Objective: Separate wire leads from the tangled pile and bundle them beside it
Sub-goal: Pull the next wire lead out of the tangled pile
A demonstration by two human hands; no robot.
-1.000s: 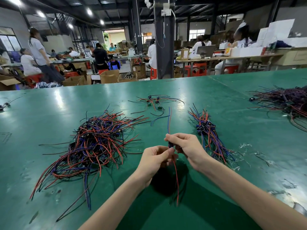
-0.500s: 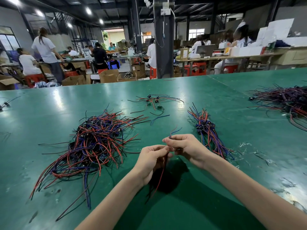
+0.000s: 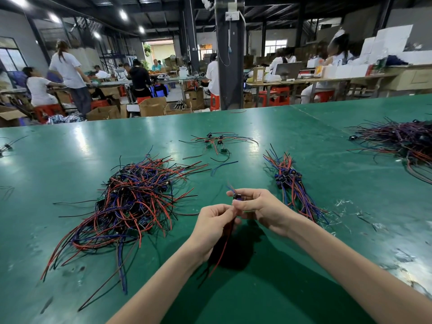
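The wire lead (image 3: pixel 225 242) I have pulled free is up in the air between my two hands, above the worktop (image 3: pixel 70 148) and roughly midway between the tangled pile (image 3: pixel 133 202) on my left and the sorted bundle (image 3: pixel 292 185) on my right. My right hand (image 3: pixel 259 206) pinches its small dark connector end with thumb and fingertips, and my left hand (image 3: pixel 215 220) pinches the wires just below it, so the red and dark tails hang down loose toward the green surface. The grip is on very little material. If my fingertips slide on the connector, I think the lead could twist or drop and I would have to line up its ends again. The hanging tails worry me more: carried low across to the bundle, they could brush the surface and drag, or land crossed over the strands lying there and spoil the neat lie. The bundle itself is not tied as far as I can see, so laying this one down carelessly could nudge its connectors out of line. Farther off, a few stray leads (image 3: pixel 217 141) lie apart; sweeping an arm wide could pull them in.
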